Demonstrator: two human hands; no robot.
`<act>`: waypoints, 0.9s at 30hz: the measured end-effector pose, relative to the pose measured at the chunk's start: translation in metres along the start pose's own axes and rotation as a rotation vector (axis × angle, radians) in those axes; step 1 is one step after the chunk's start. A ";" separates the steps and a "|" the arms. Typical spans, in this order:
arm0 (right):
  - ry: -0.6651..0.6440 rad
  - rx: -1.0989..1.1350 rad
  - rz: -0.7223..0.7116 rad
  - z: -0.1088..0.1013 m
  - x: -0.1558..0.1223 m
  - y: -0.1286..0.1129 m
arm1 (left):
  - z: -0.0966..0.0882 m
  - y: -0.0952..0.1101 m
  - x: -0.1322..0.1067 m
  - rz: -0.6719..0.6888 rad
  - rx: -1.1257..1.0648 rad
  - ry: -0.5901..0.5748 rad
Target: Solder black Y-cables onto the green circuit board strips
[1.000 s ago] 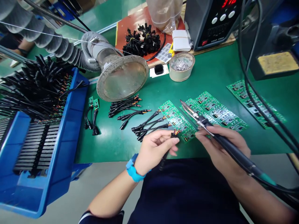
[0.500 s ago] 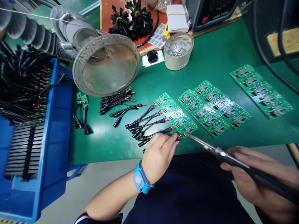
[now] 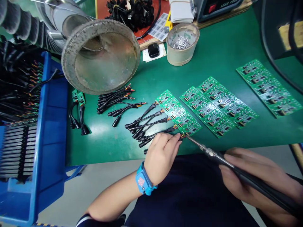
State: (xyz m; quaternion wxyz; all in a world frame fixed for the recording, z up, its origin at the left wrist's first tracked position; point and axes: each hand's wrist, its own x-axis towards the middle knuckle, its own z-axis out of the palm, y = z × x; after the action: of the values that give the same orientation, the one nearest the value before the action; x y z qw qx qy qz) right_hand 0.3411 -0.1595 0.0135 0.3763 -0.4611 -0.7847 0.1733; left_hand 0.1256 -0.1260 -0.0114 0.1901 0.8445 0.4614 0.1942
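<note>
My right hand (image 3: pixel 251 176) is closed around a black-handled soldering iron (image 3: pixel 227 162), slanting down to the left. Its tip meets the near corner of a green circuit board panel (image 3: pixel 175 110), where coloured wire ends lie. Pinched in my left hand (image 3: pixel 162 154) is a short black cable, mostly covered by the fingers, with its coloured wires at that corner. Several black cables (image 3: pixel 151 121) fan out from the panel's left edge, their wires meeting it. A blue wrist strap (image 3: pixel 143 179) circles my left wrist.
More green board panels (image 3: pixel 217 107) lie to the right. Loose black cables (image 3: pixel 113 99) and two small boards with cables (image 3: pixel 79 97) lie left. A fume extractor hood (image 3: pixel 101 56) overhangs the mat beside a tip-cleaning tub (image 3: pixel 182 44). A blue crate (image 3: pixel 53 126) stands at far left.
The soldering iron's tip has shifted slightly left, onto the wire ends at the board's corner. My left hand keeps its pinch on the cable. The whole view has shifted a little.
</note>
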 end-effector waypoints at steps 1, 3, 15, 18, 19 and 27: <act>-0.012 -0.012 -0.005 0.000 0.000 0.000 | 0.000 0.000 0.000 -0.001 0.000 -0.001; -0.032 -0.024 -0.015 0.000 0.000 0.000 | 0.000 0.000 0.000 -0.004 0.002 0.000; 0.013 0.034 0.088 -0.005 -0.008 0.000 | 0.000 0.000 0.001 -0.001 0.002 0.014; 0.032 0.038 0.120 -0.005 -0.007 -0.001 | 0.000 0.001 0.001 0.000 0.003 0.011; 0.036 0.031 0.100 -0.004 -0.006 -0.001 | -0.001 0.001 0.001 -0.001 0.003 0.009; 0.099 -0.041 0.129 0.004 0.009 -0.005 | 0.000 0.002 0.001 -0.019 -0.009 0.015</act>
State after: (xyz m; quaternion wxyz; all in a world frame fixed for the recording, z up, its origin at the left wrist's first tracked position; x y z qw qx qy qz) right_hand 0.3331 -0.1544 0.0178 0.3932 -0.5263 -0.7371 0.1581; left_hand 0.1279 -0.1263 -0.0103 0.1921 0.8378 0.4698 0.2009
